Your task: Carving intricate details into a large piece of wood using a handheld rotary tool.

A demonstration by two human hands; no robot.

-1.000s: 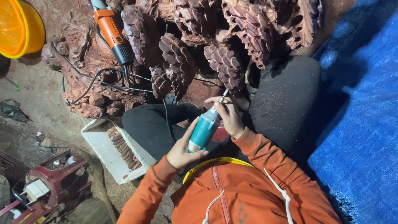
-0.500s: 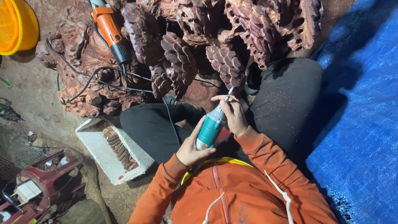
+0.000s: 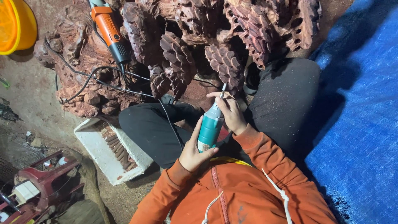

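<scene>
1. Both hands are on the teal grinder (image 3: 210, 128), which sits mid-frame over my lap with its bit aimed at the carving (image 3: 224, 62) just beyond.
2. My left hand (image 3: 194, 150) is curled round the grinder's back end, thumb up along the body. My right hand (image 3: 230, 113) pinches the narrow nose near the bit, pencil style.
3. Handling guess: the grinder looks light and stiff, with a smooth plastic shell that could get slick with dust. The slim nose seems the spot for control, the fat rear for support.
4. The carving looks heavy and hard, but those thin scaly lobes probably chip easily, so I'd go light with the tip.
5. A second grinder (image 3: 108, 31), orange and black, lies far left on the wood with its cord (image 3: 95, 81) trailing toward me.
6. Containers: the white tray (image 3: 93, 145) near left holds a row of small brownish bits, too dusty to tell the kind. A yellow tub (image 3: 20, 25) sits far left; I can't see anything in it.
</scene>
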